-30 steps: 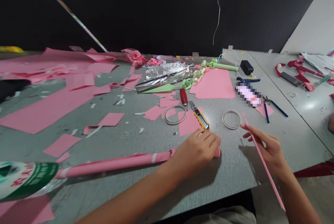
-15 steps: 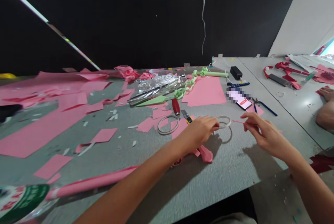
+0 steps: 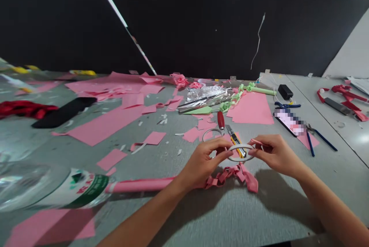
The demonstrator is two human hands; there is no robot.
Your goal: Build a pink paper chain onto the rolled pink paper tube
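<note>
Both hands meet over the grey table (image 3: 201, 216) and hold one thin roll of clear tape (image 3: 240, 148) between them. My left hand (image 3: 203, 162) pinches the ring's left side. My right hand (image 3: 273, 154) pinches its right side and also keeps a thin pink paper stick between its fingers. Below the hands lies a long rolled pink paper tube (image 3: 138, 184) whose right end is a crumpled pink paper chain (image 3: 233, 174). A yellow utility knife (image 3: 235, 137) and a second tape ring (image 3: 210, 133) lie just behind the hands.
A plastic bottle (image 3: 52, 189) lies at the near left. Pink paper sheets and scraps (image 3: 109, 122) cover the left and middle. Foil (image 3: 206, 95), a green paper chain (image 3: 230, 103), a red-handled tool (image 3: 220, 119), a phone (image 3: 290, 122), blue pliers (image 3: 317, 137) and a black box (image 3: 285, 91) lie further back.
My left hand reached to the tape ring, picked it up and brought it nearer. My right hand came in and took its other side. The view swung to the left.
</note>
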